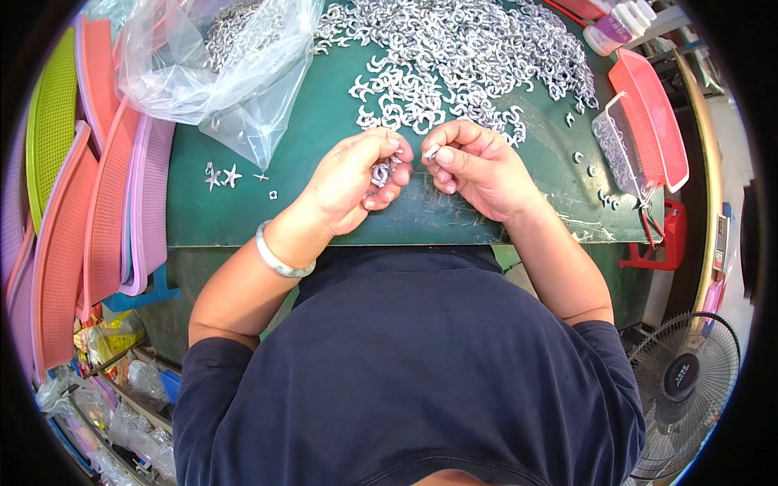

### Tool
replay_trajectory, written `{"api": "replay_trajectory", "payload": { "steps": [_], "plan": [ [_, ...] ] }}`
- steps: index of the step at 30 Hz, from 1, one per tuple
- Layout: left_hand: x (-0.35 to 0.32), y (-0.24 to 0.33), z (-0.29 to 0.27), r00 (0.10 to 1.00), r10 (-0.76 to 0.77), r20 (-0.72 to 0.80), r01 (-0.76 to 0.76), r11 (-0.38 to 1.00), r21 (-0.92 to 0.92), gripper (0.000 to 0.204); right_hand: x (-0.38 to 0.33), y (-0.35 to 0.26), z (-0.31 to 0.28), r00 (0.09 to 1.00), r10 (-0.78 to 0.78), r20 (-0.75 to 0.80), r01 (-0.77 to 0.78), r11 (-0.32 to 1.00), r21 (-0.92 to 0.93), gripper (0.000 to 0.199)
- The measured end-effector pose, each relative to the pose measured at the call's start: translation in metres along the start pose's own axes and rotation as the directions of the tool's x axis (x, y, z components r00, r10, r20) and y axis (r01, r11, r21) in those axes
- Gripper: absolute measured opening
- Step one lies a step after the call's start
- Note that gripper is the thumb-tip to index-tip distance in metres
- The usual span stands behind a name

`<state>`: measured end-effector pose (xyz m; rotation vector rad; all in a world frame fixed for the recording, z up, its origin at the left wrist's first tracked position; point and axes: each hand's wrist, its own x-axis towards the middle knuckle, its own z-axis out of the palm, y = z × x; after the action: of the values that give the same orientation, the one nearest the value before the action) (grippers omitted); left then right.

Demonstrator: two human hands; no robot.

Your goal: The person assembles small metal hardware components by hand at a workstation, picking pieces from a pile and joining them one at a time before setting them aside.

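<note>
My left hand (pixel 356 178) is curled around a small bunch of silver hook-shaped metal pieces (pixel 381 172) over the green table (pixel 308 130). A pale bangle (pixel 278 257) circles that wrist. My right hand (pixel 478 166) pinches one small silver piece (pixel 432 151) between thumb and forefinger, close to the left fingertips. Just beyond both hands lies a big heap of the same silver pieces (pixel 462 57).
A clear plastic bag (pixel 227 73) with more pieces lies at the table's left. Small star-shaped pieces (pixel 223 176) sit beside it. Stacked pink, purple and green trays (pixel 97 202) stand on the left, a red basket (pixel 648 113) and clear box (pixel 620 150) right. A fan (pixel 685 377) stands lower right.
</note>
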<state>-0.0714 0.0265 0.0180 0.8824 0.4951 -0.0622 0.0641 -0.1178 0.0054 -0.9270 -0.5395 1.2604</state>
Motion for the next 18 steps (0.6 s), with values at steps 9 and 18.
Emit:
{"api": "replay_trajectory", "payload": {
  "steps": [9, 18],
  "plan": [
    [0.010, -0.011, 0.013, 0.997, -0.075, -0.006, 0.073, 0.987, -0.141, 0.035, -0.005, -0.007, 0.022, 0.988, -0.156, 0.016, 0.147, 0.889, -0.433, 0.045],
    [0.011, -0.010, 0.016, 0.998, -0.054, 0.024, 0.058, 0.980, -0.191, 0.032, -0.008, -0.016, 0.025, 0.984, -0.179, 0.006, 0.146, 0.785, -0.602, 0.048]
  ]
}}
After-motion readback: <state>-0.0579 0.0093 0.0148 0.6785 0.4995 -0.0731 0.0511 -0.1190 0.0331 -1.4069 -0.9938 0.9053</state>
